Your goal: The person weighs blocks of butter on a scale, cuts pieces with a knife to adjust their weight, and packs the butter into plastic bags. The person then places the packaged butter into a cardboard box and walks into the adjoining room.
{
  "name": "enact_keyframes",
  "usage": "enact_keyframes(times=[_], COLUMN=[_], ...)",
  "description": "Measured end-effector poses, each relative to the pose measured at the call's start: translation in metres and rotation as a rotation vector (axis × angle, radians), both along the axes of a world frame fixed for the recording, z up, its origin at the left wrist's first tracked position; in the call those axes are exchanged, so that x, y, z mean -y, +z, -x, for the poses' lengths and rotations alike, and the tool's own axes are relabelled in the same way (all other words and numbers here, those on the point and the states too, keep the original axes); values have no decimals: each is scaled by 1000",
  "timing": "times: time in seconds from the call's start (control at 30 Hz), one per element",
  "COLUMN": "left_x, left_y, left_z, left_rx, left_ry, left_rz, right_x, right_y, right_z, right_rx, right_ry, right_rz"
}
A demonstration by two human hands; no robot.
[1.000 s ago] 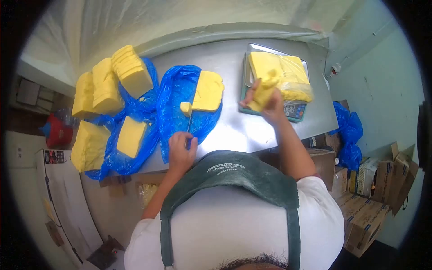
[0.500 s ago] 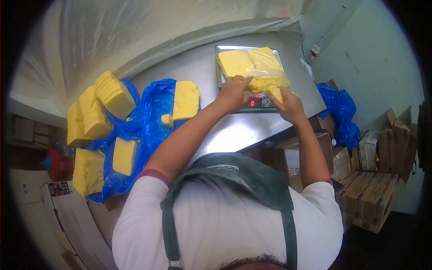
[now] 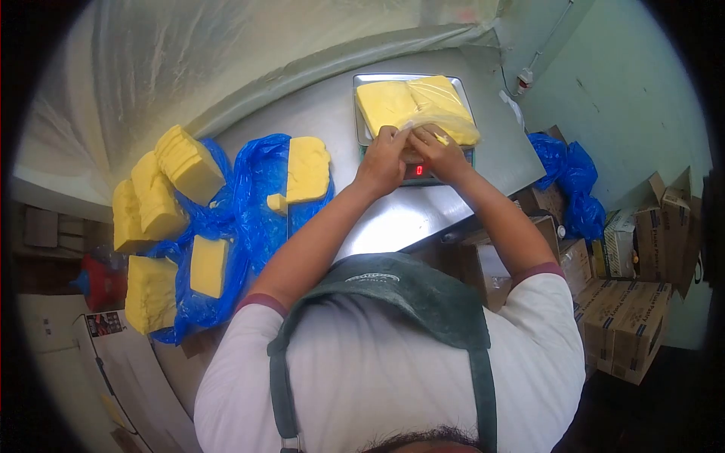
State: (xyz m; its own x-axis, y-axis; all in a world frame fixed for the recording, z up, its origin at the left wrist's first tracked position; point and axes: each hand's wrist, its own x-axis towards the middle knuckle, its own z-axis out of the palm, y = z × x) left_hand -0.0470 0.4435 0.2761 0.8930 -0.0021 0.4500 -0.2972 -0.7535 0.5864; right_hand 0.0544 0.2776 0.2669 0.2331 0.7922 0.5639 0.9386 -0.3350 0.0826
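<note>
Two thick slabs of a yellow butter-like block lie side by side in a clear plastic bag (image 3: 453, 130) on the metal pan (image 3: 361, 130) of a digital scale. The red display (image 3: 419, 171) reads 0. At the bag's near edge my left hand (image 3: 384, 162) is closed, pinching the plastic. Touching it, my right hand (image 3: 440, 155) has its fingers curled at the same gathered edge. A small yellow bit (image 3: 442, 140) shows by the right fingers. Both fingertips are partly hidden by the plastic.
On the left, blue plastic sheeting (image 3: 253, 177) lies under several yellow blocks (image 3: 189, 162), one flat slab (image 3: 308, 170) and a small chunk (image 3: 277, 203). Cardboard boxes (image 3: 623, 321) and blue bags (image 3: 578, 177) stand to the right. Plastic sheeting (image 3: 226, 60) hangs behind the metal table (image 3: 302, 102).
My right hand has moved left to meet my left hand at the bag's edge. The yellow piece it held is mostly out of sight. The bag's near edge is gathered closer.
</note>
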Motion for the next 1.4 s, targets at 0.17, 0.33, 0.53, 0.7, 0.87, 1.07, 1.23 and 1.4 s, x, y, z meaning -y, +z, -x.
enact_keyframes(times=[0.17, 0.33, 0.53, 0.7, 0.87, 1.07, 1.23, 1.4], left_x=[-19, -18, -27, -52, -98, -136, -148, -135], left_y=[7, 8, 6, 23, 38, 7, -38, -42], left_z=[-5, -4, -4, 19, 110, 210, 259, 285], left_rx=[-21, -56, -5, -28, 28, -71, -113, -349], left_ry=[-54, -117, -109, -168, 69, 374, 640, 906], left_rz=[38, 92, 87, 101, 224, 442, 530, 387], right_x=[-10, -15, -18, -5, 33, 40, 8, -62], right_y=[-6, -21, -12, -12, -49, -71, -73, -64], right_z=[-7, -12, -5, 26, 74, 93, 92, 112], right_rx=[-93, -42, -191, -34, -247, -480, -484, -706], right_ry=[27, 41, 23, -4, -184, -229, -129, 23], right_rz=[111, 221, 125, -281, -569, -525, -505, -306])
